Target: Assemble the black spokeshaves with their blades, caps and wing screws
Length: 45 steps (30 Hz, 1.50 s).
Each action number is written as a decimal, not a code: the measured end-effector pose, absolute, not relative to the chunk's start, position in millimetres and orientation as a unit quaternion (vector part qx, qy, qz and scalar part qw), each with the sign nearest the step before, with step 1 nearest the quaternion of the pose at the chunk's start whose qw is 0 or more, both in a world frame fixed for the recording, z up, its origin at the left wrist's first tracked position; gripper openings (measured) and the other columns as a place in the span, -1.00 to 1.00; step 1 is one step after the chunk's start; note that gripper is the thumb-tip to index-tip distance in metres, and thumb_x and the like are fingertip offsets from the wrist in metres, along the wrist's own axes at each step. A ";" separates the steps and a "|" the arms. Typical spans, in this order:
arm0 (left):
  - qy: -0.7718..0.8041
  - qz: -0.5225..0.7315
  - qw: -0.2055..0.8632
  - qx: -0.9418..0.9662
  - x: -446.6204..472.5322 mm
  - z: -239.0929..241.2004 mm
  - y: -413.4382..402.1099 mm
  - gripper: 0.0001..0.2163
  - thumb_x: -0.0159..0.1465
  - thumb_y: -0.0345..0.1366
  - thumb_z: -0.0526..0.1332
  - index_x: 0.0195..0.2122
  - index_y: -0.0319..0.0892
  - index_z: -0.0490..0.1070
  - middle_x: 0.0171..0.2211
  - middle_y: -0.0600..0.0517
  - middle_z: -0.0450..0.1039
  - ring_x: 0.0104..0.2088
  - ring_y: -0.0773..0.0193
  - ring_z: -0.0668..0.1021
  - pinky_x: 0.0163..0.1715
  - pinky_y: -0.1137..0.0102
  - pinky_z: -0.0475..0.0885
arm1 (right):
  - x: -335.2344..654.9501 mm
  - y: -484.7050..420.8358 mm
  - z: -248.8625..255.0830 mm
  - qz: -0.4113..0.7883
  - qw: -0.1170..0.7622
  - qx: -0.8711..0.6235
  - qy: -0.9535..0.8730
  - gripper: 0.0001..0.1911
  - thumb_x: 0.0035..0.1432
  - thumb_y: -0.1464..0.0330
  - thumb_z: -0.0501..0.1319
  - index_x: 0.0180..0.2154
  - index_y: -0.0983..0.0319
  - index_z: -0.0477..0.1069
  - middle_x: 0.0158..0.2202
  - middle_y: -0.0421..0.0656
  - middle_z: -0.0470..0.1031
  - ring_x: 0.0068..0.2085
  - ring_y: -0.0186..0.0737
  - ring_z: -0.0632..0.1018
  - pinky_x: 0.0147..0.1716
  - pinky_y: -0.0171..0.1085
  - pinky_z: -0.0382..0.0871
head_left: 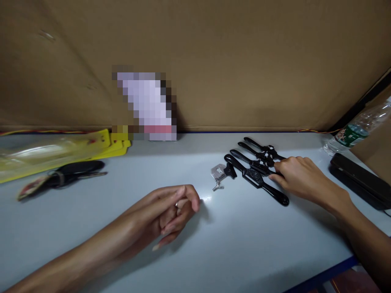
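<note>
My right hand (297, 177) is closed over the right-hand handle end of a black spokeshave (258, 166), in a row of several lying side by side; its fingers hide which handles they touch. The nearest one is a bare spokeshave body (253, 177) with two handles, lying just left of and in front of that hand. Beside it lie a flat metal blade (217, 173), a black cap piece (230, 171) and small silver screws (217, 186). My left hand (177, 213) hovers over the table's middle, fingers loosely bent and apart, holding nothing.
Yellow-backed clear plastic packages (76, 148) lie at the left, with a dark-handled tool (79, 167) in front. A pixelated upright item (149, 101) leans on the cardboard wall (229, 61). At the right are a plastic bottle (351, 136) and a black case-like object (360, 179).
</note>
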<state>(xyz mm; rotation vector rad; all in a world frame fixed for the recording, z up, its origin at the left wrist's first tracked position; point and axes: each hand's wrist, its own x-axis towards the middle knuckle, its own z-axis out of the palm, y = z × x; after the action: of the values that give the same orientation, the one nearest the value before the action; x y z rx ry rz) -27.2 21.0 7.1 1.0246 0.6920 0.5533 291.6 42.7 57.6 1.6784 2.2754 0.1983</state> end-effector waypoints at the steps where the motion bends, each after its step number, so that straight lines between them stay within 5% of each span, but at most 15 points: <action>1: 0.321 0.256 0.780 0.473 -27.2 6.9 21.0 -0.60 0.40 0.08 0.12 -0.30 -0.17 0.46 -0.63 0.20 0.09 -0.64 0.44 0.06 -0.71 0.60 0.22 | 291.4 42.3 57.8 0.072 0.156 0.585 0.793 -0.68 0.36 0.29 0.11 -0.37 0.28 0.54 -0.36 0.06 0.62 -0.37 0.01 0.60 -0.45 -0.18 0.12; 12: 0.299 0.262 0.794 0.461 -28.4 3.3 20.4 -0.62 0.39 0.07 0.18 -0.29 -0.17 0.51 -0.64 0.20 0.12 -0.65 0.49 0.09 -0.68 0.66 0.27 | 294.9 42.3 64.6 0.065 0.159 0.594 0.786 -0.61 0.38 0.19 0.11 -0.42 0.23 0.52 -0.41 -0.04 0.59 -0.41 -0.10 0.55 -0.47 -0.21 -0.04; 21: 0.298 0.261 0.791 0.465 -26.1 5.8 21.7 -0.62 0.40 0.06 0.15 -0.28 -0.16 0.51 -0.62 0.20 0.11 -0.63 0.48 0.09 -0.67 0.67 0.27 | 307.6 47.1 71.9 0.161 -0.062 0.658 0.733 -0.65 0.37 0.22 0.09 -0.38 0.20 0.52 -0.49 -0.13 0.54 -0.45 -0.17 0.48 -0.48 -0.24 -0.02; 30: 0.306 0.260 0.789 0.465 -24.5 9.3 21.4 -0.60 0.38 0.09 0.18 -0.30 -0.17 0.48 -0.63 0.21 0.11 -0.64 0.49 0.10 -0.66 0.64 0.26 | 282.0 12.5 52.9 0.000 0.103 0.547 0.831 -0.82 0.32 0.27 0.16 -0.25 0.22 0.47 -0.30 -0.05 0.60 -0.40 -0.07 0.55 -0.44 -0.19 0.02; 45: 0.324 0.261 0.777 0.473 -20.4 13.7 20.5 -0.59 0.33 0.11 0.24 -0.32 -0.20 0.46 -0.64 0.22 0.10 -0.64 0.48 0.09 -0.67 0.61 0.23 | 294.6 20.3 34.3 -0.154 0.040 0.548 0.821 -0.81 0.37 0.24 0.06 -0.29 0.17 0.30 -0.40 -0.14 0.45 -0.41 -0.17 0.44 -0.41 -0.21 0.15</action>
<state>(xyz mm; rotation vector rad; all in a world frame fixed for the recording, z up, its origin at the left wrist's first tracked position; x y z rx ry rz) -20.4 20.5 13.7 1.0225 0.7004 0.5649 294.6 20.3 34.3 1.6799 2.5150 -0.4730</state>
